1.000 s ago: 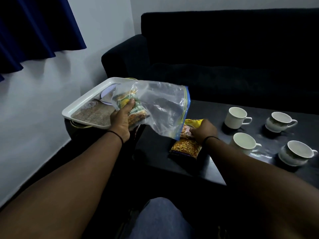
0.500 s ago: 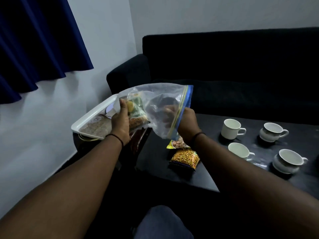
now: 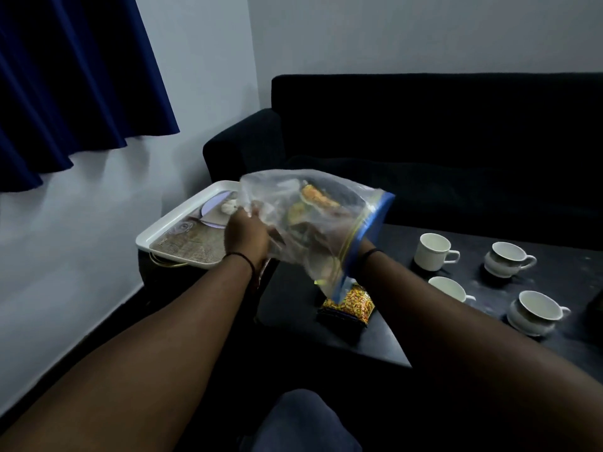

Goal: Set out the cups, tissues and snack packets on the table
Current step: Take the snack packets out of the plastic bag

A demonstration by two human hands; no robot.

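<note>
Sofa (image 3: pixel 440 151): dark, along the far edge of the table, filling the back of the room.
Curtain (image 3: pixel 75 76): deep blue, hanging at the upper left against the pale wall.
Table (image 3: pixel 408 327): dark top, low, in front of the sofa; it carries the cups and one packet.
Tray (image 3: pixel 182 230): white, patterned inside, on a stand just off the table's left edge.
Plastic bag (image 3: pixel 313 223): clear, with a blue zip strip, held up above the table's left edge (the mouth faces right and down).
Left hand (image 3: pixel 246 234): closed on the bag's bottom end, gripping the film.
Right hand (image 3: pixel 321 243): inside the bag through the mouth, seen only dimly through the plastic; whether it grips anything, I cannot tell.
Packets in bag (image 3: pixel 318 199): at least one orange snack packet, upper part of the bag.
Snack packet (image 3: pixel 354 303): yellow and orange, lying flat near the table's near-left corner, below the bag's mouth.
Cups (image 3: pixel 432 251): four white ones, upright, in two rows toward the table's right side, well apart from the packet.
</note>
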